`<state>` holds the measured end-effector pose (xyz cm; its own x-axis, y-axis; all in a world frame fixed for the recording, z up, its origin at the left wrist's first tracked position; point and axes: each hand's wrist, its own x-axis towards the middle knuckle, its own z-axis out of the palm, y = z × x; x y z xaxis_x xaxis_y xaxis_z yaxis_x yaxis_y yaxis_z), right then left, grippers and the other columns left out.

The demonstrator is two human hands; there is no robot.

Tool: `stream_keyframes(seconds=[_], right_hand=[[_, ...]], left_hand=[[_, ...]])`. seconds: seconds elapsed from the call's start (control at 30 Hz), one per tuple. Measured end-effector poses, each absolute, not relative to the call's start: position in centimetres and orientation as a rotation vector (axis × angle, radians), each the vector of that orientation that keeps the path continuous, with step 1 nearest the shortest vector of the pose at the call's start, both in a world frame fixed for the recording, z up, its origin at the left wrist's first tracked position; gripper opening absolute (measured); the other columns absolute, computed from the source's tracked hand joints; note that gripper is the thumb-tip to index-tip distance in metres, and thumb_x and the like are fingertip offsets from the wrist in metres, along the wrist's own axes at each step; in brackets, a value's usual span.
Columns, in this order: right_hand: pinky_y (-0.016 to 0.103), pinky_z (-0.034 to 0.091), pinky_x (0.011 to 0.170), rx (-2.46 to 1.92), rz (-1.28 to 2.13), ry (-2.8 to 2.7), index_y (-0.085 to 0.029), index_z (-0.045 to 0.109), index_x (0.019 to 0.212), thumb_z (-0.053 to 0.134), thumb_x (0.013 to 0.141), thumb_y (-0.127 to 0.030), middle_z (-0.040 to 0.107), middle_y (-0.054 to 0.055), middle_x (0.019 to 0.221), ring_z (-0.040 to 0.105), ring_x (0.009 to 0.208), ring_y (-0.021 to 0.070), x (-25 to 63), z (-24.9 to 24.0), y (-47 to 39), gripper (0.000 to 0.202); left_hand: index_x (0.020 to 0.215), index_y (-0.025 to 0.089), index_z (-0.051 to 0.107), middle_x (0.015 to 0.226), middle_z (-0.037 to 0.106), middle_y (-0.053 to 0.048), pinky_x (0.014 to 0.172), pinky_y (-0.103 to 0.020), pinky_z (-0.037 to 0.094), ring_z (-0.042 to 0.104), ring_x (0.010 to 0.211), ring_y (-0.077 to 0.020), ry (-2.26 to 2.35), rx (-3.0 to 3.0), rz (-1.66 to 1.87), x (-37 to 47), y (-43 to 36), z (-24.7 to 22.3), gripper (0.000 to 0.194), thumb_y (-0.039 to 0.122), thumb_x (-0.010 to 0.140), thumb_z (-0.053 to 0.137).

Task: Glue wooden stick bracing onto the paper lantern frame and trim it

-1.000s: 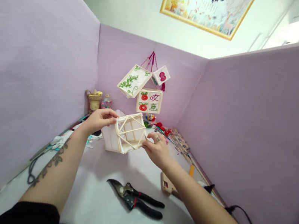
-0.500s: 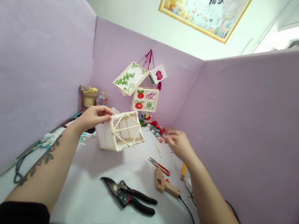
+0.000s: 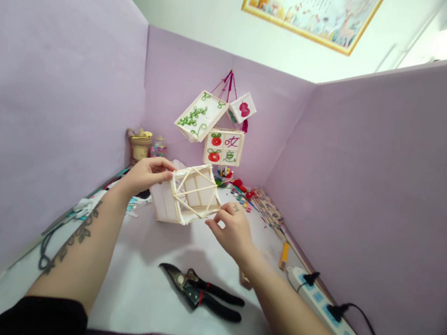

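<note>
A white box frame of thin wooden sticks (image 3: 196,196), with crossed sticks over its near face, is tilted above the table. My left hand (image 3: 148,175) pinches its upper left corner between thumb and fingers. At its lower right corner is my right hand (image 3: 231,228), with thumb and fingertips drawn together; whether something thin is between them is too small to tell. Black-handled pruning shears (image 3: 199,293) lie on the table below the box. Part of the tan glue gun (image 3: 245,280) shows beneath my right forearm, which hides the rest.
Decorated box lanterns (image 3: 223,147) hang at the back panel. Paint pots (image 3: 243,203) and bundled sticks (image 3: 270,210) lie at the back right. A yellow-orange item (image 3: 285,255) and a power strip (image 3: 327,314) sit on the right. Scraps (image 3: 83,207) and a jar (image 3: 159,147) are at left.
My right hand has moved left and down to the box's lower right corner, its forearm now covering the red scissors and most of the glue gun. The view has shifted slightly.
</note>
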<state>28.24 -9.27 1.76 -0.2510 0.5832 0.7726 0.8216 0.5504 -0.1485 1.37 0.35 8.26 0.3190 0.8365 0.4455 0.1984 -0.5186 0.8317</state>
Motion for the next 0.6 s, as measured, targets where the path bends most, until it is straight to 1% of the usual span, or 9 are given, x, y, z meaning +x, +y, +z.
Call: stream_keyframes(seconds=[0.07,0.13,0.17,0.3,0.43,0.6], right_hand=[[0.034,0.044,0.076,-1.162,-0.431,-1.926,-0.021,0.066,0.078,0.067,0.081,-0.019,0.063,0.006,0.083,0.053,0.082,0.0222,28.0,0.9,-9.2,0.004],[0.034,0.043,0.077,-1.156,-0.527,-1.930,-0.021,0.067,0.086,0.063,0.084,-0.016,0.064,0.006,0.087,0.053,0.085,0.0223,27.8,0.3,-9.1,0.007],[0.034,0.043,0.078,-1.146,-0.574,-1.938,-0.021,0.067,0.087,0.062,0.084,-0.016,0.064,0.006,0.088,0.053,0.085,0.0223,27.6,0.0,-9.0,0.008],[0.034,0.041,0.078,-1.102,-0.687,-1.944,-0.021,0.067,0.085,0.062,0.086,-0.019,0.066,0.006,0.088,0.054,0.085,0.0217,27.3,-0.2,-8.4,0.005],[0.033,0.038,0.074,-1.052,-0.796,-1.949,-0.022,0.066,0.080,0.058,0.090,-0.021,0.067,0.004,0.082,0.053,0.080,0.0191,27.3,0.1,-8.1,0.013],[0.033,0.032,0.068,-0.951,-0.966,-2.028,-0.020,0.060,0.069,0.053,0.091,-0.013,0.061,0.001,0.069,0.050,0.074,0.0164,27.6,0.2,-7.6,0.024]], left_hand=[[0.087,0.017,0.070,0.077,0.068,-0.001,0.058,-0.022,0.041,0.056,0.065,-0.0131,0.921,1.908,1.216,1.4,0.4,8.3,0.032,0.043,0.069,0.074],[0.086,0.016,0.070,0.077,0.068,-0.002,0.058,-0.022,0.041,0.056,0.065,-0.0135,0.919,1.905,1.221,1.4,0.5,8.2,0.032,0.043,0.069,0.074],[0.086,0.016,0.070,0.077,0.068,-0.002,0.058,-0.022,0.041,0.056,0.065,-0.0136,0.916,1.905,1.223,1.4,0.5,8.2,0.033,0.043,0.069,0.074],[0.087,0.017,0.070,0.076,0.067,-0.001,0.058,-0.022,0.040,0.055,0.065,-0.0127,0.926,1.901,1.221,1.4,0.4,8.2,0.032,0.043,0.069,0.074],[0.086,0.016,0.069,0.074,0.066,-0.001,0.057,-0.022,0.039,0.055,0.064,-0.0125,0.917,1.885,1.220,1.4,0.4,8.3,0.032,0.043,0.068,0.074],[0.085,0.016,0.069,0.074,0.066,-0.001,0.056,-0.022,0.038,0.053,0.062,-0.0119,0.907,1.881,1.234,1.4,0.7,8.1,0.031,0.042,0.068,0.074]])
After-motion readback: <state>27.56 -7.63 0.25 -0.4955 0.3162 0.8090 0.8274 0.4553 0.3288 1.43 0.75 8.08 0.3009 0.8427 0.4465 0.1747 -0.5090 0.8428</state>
